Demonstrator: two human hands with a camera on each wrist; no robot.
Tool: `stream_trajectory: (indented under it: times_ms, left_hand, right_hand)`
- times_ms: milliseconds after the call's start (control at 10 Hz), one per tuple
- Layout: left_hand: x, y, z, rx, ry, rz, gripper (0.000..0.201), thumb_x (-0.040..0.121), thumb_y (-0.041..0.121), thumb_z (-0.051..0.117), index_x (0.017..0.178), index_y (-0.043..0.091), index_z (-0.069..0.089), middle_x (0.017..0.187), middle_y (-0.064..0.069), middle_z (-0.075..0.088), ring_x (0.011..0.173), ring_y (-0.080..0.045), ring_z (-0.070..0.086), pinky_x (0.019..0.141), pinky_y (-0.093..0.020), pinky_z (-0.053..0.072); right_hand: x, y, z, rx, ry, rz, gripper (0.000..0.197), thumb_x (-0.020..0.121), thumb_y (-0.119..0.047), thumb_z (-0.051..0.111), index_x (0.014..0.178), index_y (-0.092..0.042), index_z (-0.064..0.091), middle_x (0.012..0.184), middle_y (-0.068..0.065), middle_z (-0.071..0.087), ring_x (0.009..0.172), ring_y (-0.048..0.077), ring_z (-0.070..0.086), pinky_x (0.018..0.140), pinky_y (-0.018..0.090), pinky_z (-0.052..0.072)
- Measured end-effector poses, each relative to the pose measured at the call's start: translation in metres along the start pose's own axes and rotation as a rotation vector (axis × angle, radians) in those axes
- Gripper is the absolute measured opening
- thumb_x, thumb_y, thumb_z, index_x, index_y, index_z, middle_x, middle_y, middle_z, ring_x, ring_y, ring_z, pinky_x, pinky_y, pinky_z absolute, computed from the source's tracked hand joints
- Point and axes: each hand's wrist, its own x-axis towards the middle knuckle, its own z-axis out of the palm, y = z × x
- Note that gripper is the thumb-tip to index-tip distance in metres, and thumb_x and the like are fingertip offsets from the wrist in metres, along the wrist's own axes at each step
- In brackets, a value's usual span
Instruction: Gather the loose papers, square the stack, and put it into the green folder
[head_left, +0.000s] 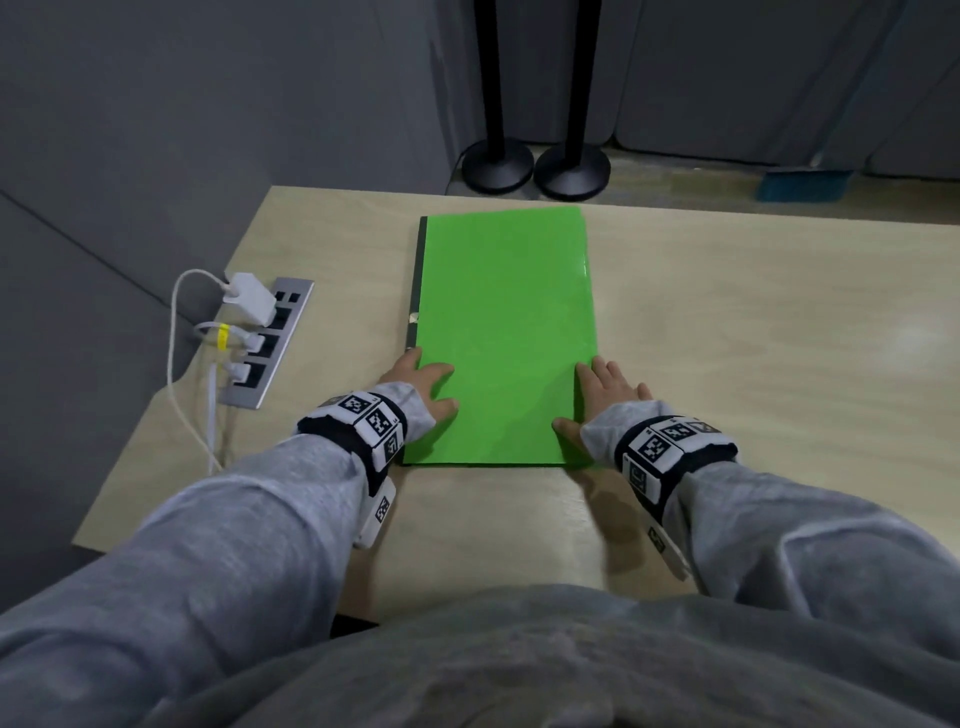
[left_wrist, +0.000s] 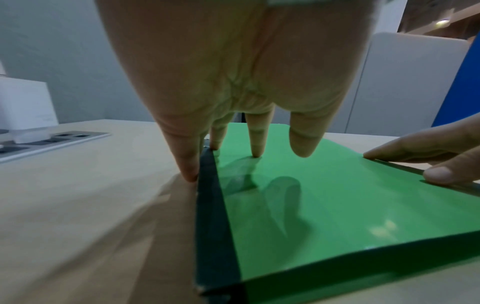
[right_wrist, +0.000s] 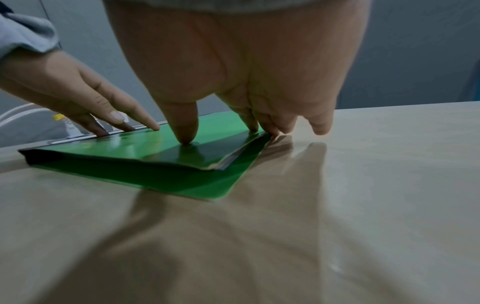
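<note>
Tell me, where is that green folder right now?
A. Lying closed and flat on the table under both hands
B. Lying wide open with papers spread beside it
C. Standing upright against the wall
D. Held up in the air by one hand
A: the green folder lies closed and flat on the table, with the left hand at its left edge and the right hand at its right edge, fingers straight.
</note>
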Motion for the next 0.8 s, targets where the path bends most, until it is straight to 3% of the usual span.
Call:
stream_trajectory:
  times_ms: [200,500,700,800]
  left_hand:
    - [0.011,-0.043,-0.018,-0.024,-0.003,-0.031,0.064,0.089,0.046,0.053,0.145,0.036,0.024,0.159,0.001,0.0,0.143,-0.033,0.019,0.11,-0.049,0.03]
    - [0.011,-0.052,-0.022,-0.026,-0.013,0.022,0.061,0.09,0.045,0.052,0.145,0.036,0.026,0.159,0.002,0.0,0.144,-0.032,0.016,0.112,-0.05,0.028]
    - [0.001,-0.05,-0.023,-0.042,0.046,-0.002,0.058,0.09,0.041,0.054,0.143,0.032,0.032,0.158,0.002,0.001,0.143,-0.032,0.018,0.113,-0.049,0.028]
    - [-0.016,-0.056,-0.017,-0.128,0.118,0.042,0.053,0.09,0.039,0.055,0.139,0.028,0.038,0.156,-0.001,0.013,0.138,-0.028,0.031,0.112,-0.044,0.032]
  right_hand:
    - [0.015,-0.045,-0.002,-0.067,-0.021,-0.021,0.087,0.089,-0.054,0.048,0.151,-0.02,-0.005,0.159,0.004,-0.012,0.147,0.023,-0.005,0.118,0.049,0.006]
    - [0.011,-0.044,0.0,-0.073,-0.039,0.008,0.087,0.089,-0.057,0.046,0.15,-0.024,-0.006,0.159,0.004,-0.012,0.147,0.025,-0.006,0.118,0.048,0.005]
    - [-0.001,-0.032,-0.011,0.024,0.026,0.027,0.092,0.083,-0.065,0.046,0.15,-0.023,0.001,0.16,0.006,-0.001,0.147,0.025,0.003,0.119,0.049,0.015]
    - [-0.026,-0.019,-0.034,0.091,0.102,-0.017,0.086,0.086,-0.061,0.047,0.15,-0.023,0.006,0.159,0.005,0.006,0.145,0.025,0.017,0.117,0.045,0.023]
